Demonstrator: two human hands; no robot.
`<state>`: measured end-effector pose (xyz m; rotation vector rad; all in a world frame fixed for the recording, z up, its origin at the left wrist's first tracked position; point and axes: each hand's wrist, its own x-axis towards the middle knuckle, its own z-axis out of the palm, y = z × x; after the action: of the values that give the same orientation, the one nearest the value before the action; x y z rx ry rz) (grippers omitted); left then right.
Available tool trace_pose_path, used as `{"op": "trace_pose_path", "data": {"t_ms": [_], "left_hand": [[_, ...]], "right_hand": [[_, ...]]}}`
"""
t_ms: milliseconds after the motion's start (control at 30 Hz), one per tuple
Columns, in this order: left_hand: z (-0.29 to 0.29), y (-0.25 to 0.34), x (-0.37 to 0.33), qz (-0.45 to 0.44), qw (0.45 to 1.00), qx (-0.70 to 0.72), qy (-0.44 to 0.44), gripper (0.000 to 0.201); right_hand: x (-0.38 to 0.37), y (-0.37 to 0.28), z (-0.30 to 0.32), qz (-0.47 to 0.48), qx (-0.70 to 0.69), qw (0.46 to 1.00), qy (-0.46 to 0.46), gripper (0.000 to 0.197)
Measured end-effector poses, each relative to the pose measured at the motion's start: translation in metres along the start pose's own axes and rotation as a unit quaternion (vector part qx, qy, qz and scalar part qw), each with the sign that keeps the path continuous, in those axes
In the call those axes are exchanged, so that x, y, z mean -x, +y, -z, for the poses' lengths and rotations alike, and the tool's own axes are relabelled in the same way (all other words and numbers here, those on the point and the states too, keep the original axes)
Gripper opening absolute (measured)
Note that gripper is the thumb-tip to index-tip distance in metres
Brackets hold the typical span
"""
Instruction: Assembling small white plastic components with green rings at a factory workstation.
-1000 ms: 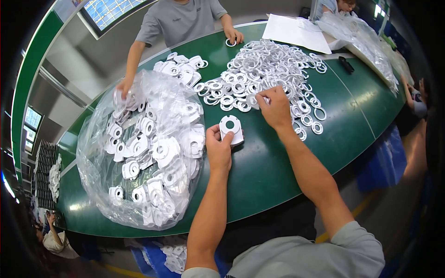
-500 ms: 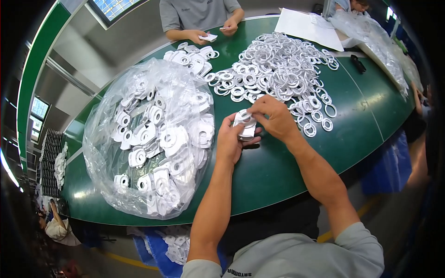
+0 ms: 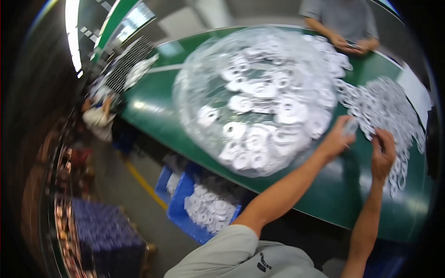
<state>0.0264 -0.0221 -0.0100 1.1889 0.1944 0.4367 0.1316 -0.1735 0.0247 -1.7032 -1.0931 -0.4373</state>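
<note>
The picture is blurred by motion. My left hand is closed round a pale plastic part, held above the green table beside a clear bag. To its right, my right hand is at the near edge of a heap of white rings. Its fingers are curled together, and whatever they hold, if anything, is too smeared to make out. White plastic pieces with round holes lie in the wide-open clear plastic bag left of my left hand.
Across the green table a person in grey handles something small. Blue bins with white parts stand below the near edge. A white sheet lies beyond the rings. Dark stacked racks are at the far left.
The view has swung left, bringing the bins into sight. My right hand has come away from the part in my left hand and is now by the rings.
</note>
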Motion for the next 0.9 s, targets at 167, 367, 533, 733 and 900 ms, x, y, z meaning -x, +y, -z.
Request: {"op": "trace_pose_path", "data": {"t_ms": [167,367,533,733,900], "left_hand": [[0.021,-0.002,0.004,-0.097,0.979,-0.176,-0.034,0.058],[0.020,-0.003,0.003,-0.039,0.933,-0.356,-0.044,0.068],[0.020,-0.005,0.010,-0.070,0.922,-0.381,0.015,0.089],[0.018,0.034,0.026,0.087,0.994,-0.068,-0.018,0.068],[0.013,0.033,0.021,0.096,0.995,0.025,0.006,0.037]], "right_hand": [[-0.002,-0.025,-0.028,0.092,0.022,0.995,-0.042,0.020],[-0.002,-0.018,-0.025,0.066,0.029,0.996,-0.046,0.019],[-0.003,-0.019,-0.027,0.069,0.016,0.992,-0.105,0.016],[-0.002,-0.012,-0.024,0.061,-0.006,0.982,-0.178,0.018],[-0.001,-0.018,-0.026,0.057,-0.002,0.983,-0.177,0.017]]}}
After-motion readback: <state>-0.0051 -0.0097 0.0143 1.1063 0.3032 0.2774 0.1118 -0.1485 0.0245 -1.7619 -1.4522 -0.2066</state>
